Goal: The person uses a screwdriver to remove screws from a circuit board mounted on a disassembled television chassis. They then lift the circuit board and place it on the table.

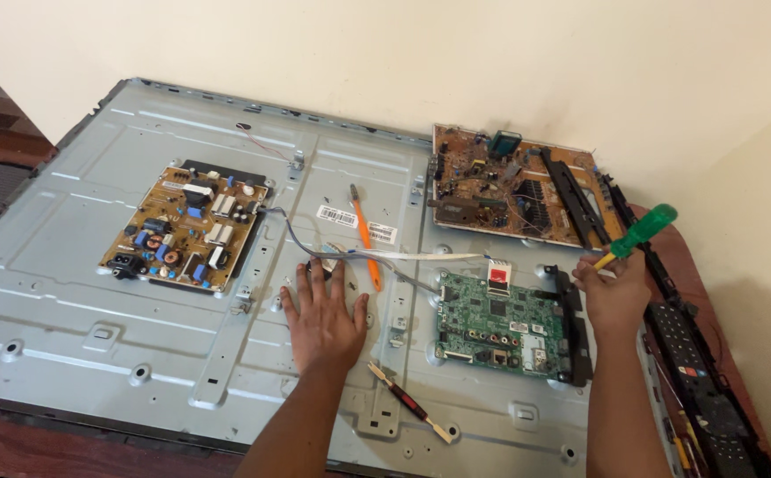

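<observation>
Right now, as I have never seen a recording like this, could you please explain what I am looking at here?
This is a single picture from a camera worn on a person's head, looking down at their own two bare hands; there is no robot. Under them lies a large grey metal panel, the opened back of a flat screen. Fixed to it are a yellow-brown circuit board on the left and a green circuit board on the right. Another brown circuit board lies loose near the wall. The left hand rests flat, fingers spread, on the panel. The right hand grips a screwdriver with a green handle beside the green board. An orange tool and a small red-and-black tool lie on the panel, and a black remote control lies at the right edge.
</observation>
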